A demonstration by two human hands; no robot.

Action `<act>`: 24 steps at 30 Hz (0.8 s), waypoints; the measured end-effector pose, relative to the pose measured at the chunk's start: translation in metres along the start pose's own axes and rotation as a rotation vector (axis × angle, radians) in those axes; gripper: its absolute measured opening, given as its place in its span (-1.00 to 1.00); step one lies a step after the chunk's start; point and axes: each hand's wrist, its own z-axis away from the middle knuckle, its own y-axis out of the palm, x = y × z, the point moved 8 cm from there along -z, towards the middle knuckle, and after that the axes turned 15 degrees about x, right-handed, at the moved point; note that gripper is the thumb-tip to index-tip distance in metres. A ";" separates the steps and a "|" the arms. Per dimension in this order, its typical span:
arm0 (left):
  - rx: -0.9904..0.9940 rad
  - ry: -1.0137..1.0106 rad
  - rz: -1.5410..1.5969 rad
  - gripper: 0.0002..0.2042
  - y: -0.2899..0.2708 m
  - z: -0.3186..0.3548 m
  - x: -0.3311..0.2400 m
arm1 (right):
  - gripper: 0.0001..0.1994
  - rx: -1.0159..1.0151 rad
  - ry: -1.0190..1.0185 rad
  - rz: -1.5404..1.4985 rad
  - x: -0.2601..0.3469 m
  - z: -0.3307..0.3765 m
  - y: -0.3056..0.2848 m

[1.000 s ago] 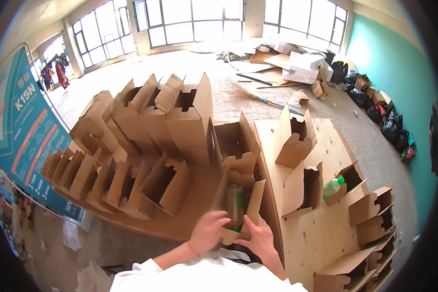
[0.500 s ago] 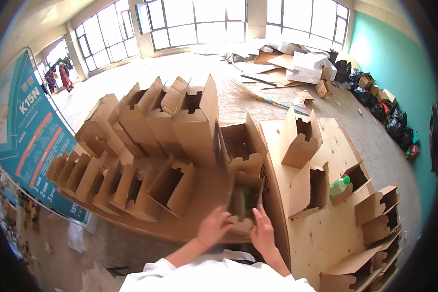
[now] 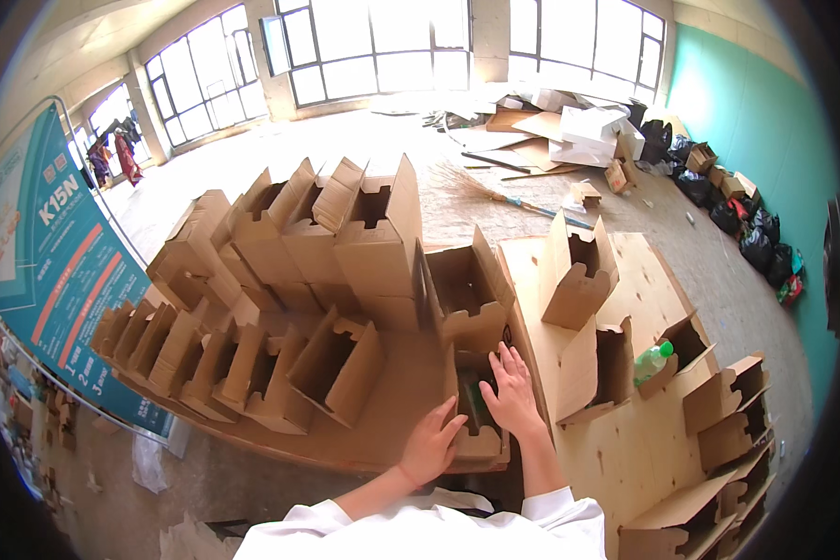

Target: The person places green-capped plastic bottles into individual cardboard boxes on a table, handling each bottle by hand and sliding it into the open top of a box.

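Observation:
A small open cardboard box (image 3: 481,446) lies on the cardboard-covered surface right in front of me. A dark green bottle (image 3: 473,399) lies inside it, partly hidden by my hands. My left hand (image 3: 429,444) curls over the box's left wall. My right hand (image 3: 512,394) lies flat with its fingers spread on the box's right flap, beside the bottle.
Several folded open boxes stand in rows to the left (image 3: 252,355) and behind (image 3: 373,233). More boxes sit on the right sheet; one (image 3: 607,369) holds a green bottle with a white cap (image 3: 651,362). A teal banner (image 3: 56,280) stands at left. Scrap cardboard (image 3: 569,121) litters the floor beyond.
A second ago both hands held the green bottle upright above the box. The bottle has gone down into the box, and my hands now rest on the box's wall and flap.

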 end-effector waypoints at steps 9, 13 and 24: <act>0.022 -0.053 0.150 -0.34 0.004 0.005 0.005 | -0.64 -0.070 -0.092 0.288 0.031 -0.032 -0.014; 0.068 -0.028 0.136 -0.30 0.008 0.003 0.003 | -0.83 0.058 -0.090 0.434 0.022 -0.037 -0.002; -0.091 -0.201 0.471 -0.37 0.030 0.016 0.031 | -0.66 0.209 -0.065 0.349 0.015 -0.046 0.029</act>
